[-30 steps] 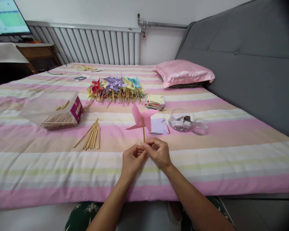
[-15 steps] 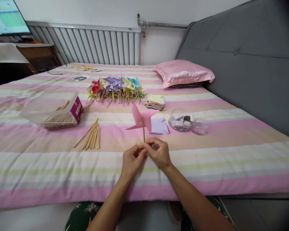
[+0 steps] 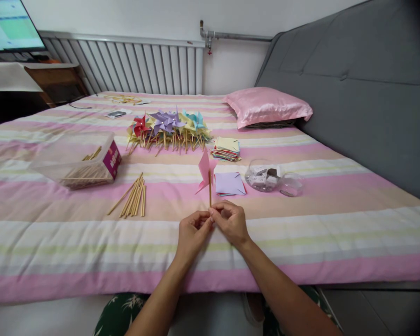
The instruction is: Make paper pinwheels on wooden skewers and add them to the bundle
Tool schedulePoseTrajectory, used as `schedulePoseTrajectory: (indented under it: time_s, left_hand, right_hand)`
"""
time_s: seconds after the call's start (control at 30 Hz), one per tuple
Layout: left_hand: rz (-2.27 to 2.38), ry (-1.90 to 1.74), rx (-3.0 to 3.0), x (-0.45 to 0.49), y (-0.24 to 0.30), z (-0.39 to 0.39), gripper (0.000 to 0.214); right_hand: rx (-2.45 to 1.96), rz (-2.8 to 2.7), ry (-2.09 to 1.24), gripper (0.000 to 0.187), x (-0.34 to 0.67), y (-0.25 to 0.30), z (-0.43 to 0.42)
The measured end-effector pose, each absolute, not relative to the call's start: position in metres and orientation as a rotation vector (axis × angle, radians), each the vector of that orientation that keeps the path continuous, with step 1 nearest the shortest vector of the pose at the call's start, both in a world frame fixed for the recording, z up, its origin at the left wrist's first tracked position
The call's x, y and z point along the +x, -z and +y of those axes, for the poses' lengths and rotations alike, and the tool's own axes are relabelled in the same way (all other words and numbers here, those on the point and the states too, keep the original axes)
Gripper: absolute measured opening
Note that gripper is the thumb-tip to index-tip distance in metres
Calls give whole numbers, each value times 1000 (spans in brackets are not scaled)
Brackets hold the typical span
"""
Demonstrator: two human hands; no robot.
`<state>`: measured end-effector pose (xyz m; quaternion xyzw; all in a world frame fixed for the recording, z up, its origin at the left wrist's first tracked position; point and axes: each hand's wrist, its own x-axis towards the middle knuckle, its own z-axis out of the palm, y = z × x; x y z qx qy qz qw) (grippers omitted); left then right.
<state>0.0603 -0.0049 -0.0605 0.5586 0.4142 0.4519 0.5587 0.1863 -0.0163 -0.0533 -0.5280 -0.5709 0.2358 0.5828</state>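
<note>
Nearest us: our L hand and R hand, both w/ fingertips closed in a narrow pinch at the low end of a thin wooden stick. Tips meet there, so neither hand is clearly nearer; can't tell which one bears more of the hold. Stick's btm end is hidden by our fingers.

Key geometry: long axis of stick runs abt upright from the pinch, so the pink paper pinwheel sits straight above & beyond the grip, at the stick's top end. Sails look narrow from our side, prob. turned partly edge-on; pin isn't visible from here. Nothing touches the sails but the stick, afaict.

Next out, L of grip & well apart: loose wooden sticks in a small fan, ends roughly toward us. Just beyond grip, slightly R: lilac-topped stack of paper squares, slit at corners. Farther R: clear round tub w/ small packets (contents too small to ID), clear round lid beside it, prob. the tub's.

Farther L: clear plastic box, more sticks inside. Beyond grip, past the lilac stack: cream-topped paper stack. Farthest, L of that: heap of assembled pinwheels, red/purple/yellow/blue, sticks mostly toward us.
</note>
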Motion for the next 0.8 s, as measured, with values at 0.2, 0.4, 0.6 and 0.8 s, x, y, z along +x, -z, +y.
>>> schedulePoseTrajectory:
  time_s: [0.2, 0.4, 0.6, 0.8]
  left_hand:
    - [977, -1054, 1299, 60, 58, -6, 21]
    - [965, -1066, 1301, 61, 58, -6, 19]
    - [967, -1061, 1288, 61, 59, -5, 20]
    - [958, -1062, 1303, 61, 58, -6, 20]
  right_hand:
    - [-1239, -1310, -570, 11, 186, 55, -16]
    - [-1226, -1310, -587, 12, 187, 51, -16]
    - [-1221, -1306, -611, 12, 187, 52, -16]
    - [-1213, -1303, -620, 13, 187, 53, -16]
